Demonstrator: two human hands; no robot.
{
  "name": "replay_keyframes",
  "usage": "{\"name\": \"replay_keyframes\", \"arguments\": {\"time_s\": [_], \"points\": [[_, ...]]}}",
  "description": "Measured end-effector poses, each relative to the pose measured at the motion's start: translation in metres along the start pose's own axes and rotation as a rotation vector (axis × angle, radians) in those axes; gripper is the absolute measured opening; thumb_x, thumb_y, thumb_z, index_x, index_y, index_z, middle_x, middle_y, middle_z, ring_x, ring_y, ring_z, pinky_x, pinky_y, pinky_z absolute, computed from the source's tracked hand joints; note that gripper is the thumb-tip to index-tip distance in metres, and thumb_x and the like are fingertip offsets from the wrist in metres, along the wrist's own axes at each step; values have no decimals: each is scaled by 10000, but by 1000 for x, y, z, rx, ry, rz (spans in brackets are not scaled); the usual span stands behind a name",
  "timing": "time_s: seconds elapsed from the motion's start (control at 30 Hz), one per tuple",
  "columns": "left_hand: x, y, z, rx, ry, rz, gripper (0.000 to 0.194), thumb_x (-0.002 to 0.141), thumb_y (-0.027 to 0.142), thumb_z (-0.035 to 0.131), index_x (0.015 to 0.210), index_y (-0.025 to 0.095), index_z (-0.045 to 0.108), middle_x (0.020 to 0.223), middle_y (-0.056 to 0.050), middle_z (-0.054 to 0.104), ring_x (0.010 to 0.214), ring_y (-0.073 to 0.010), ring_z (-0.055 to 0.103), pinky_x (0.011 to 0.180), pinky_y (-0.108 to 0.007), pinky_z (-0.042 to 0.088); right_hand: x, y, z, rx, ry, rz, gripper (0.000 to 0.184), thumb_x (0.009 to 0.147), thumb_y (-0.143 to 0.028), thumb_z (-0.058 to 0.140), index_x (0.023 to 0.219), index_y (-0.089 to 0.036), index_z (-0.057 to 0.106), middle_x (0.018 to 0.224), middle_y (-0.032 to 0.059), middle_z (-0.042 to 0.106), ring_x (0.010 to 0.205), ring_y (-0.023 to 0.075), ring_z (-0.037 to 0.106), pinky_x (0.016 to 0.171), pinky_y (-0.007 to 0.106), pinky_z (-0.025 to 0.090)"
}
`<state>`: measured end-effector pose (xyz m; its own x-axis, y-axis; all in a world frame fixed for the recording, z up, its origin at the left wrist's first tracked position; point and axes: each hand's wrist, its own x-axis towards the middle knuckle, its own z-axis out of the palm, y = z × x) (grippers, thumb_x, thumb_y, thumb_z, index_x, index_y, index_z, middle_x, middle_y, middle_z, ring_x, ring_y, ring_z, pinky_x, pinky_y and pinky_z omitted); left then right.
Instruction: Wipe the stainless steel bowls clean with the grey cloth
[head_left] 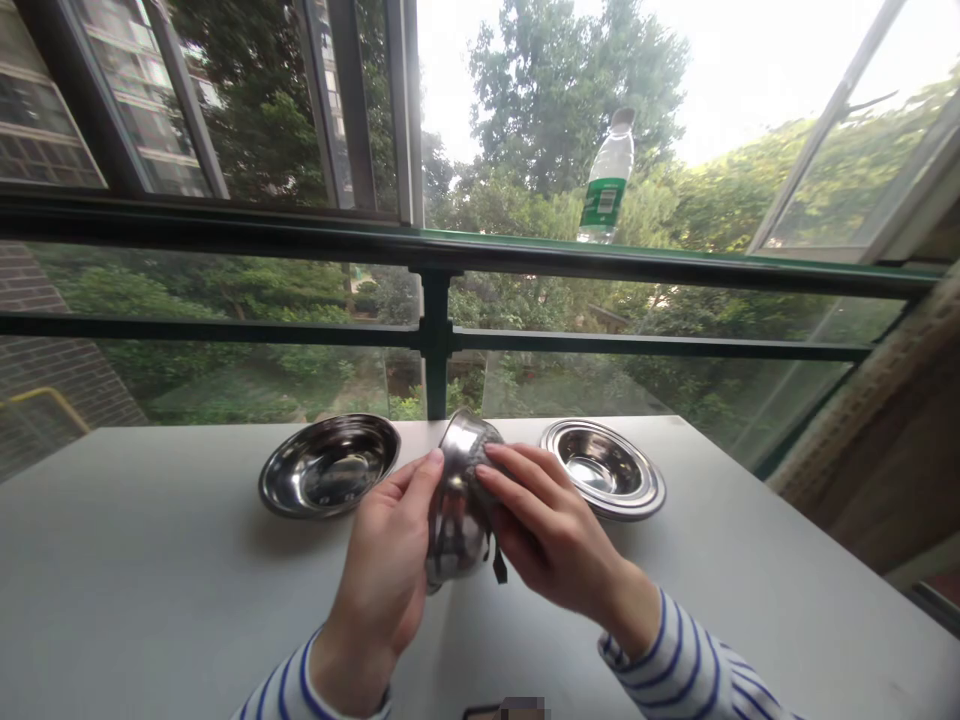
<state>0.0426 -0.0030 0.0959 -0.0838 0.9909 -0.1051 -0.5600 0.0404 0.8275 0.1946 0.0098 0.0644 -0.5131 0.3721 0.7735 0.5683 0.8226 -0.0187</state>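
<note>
1. Metal bowl (454,525): held tilted above table (187,600), between left bowl (296,470) and right bowl (654,495).
2. Left hand (384,550): closed on bowl, thumb at rim; keep this steady.
3. Right hand (551,520): fingers bent over grey pad (480,462) against bowl; thumb hidden, can't tell how tight.
4. Best: press evenly, keep dangling dark strip (500,568) free.

A green-labelled plastic bottle (604,195) stands by a dark railing (517,256), with leafy trees (570,100) and a brick wall (56,375) outside.
</note>
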Motion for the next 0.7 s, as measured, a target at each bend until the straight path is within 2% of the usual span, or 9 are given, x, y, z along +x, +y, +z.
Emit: {"name": "replay_keyframes", "arguments": {"time_s": [0.2,0.27,0.4,0.47,0.6,0.7], "points": [[0,-1,-1,44,-3,38,224,679,319,700,800,130,701,619,-8,648,545,-100,584,480,-171,447,-3,-10,9,-67,-26,-218,336,788,-147,529,1120,-145,584,1197,83,579,1163,259,442,957,404,450],[-1,0,0,73,-17,51,238,687,324,698,830,134,704,660,-14,663,555,-96,586,506,-176,456,-2,-7,8,-65,-13,-180,353,794,-134,519,1144,-144,564,1211,92,567,1164,257,443,952,406,454],[-5,-4,1,137,-36,19,251,694,344,691,843,143,705,688,-19,671,557,-102,587,546,-208,477,1,1,-1,12,38,55,411,814,-105,468,1224,-135,481,1240,136,526,1146,263,450,917,458,464],[-4,-7,0,155,-54,18,241,700,343,686,838,146,707,698,-21,673,584,-109,596,566,-209,479,2,1,-4,27,27,48,403,806,-97,468,1206,-139,494,1214,131,543,1130,263,456,914,463,460],[-2,-10,-3,178,-115,60,210,733,326,658,863,171,713,743,-15,678,672,-117,609,645,-207,482,3,-4,-4,42,-43,-84,346,777,-107,512,1119,-134,561,1165,108,577,1116,254,463,947,428,439],[-3,-10,-3,214,-150,62,225,742,332,648,889,175,713,754,-19,678,660,-118,602,654,-217,483,5,0,-5,69,39,36,337,789,-112,493,1117,-156,556,1174,103,569,1105,246,470,929,429,449]]}}
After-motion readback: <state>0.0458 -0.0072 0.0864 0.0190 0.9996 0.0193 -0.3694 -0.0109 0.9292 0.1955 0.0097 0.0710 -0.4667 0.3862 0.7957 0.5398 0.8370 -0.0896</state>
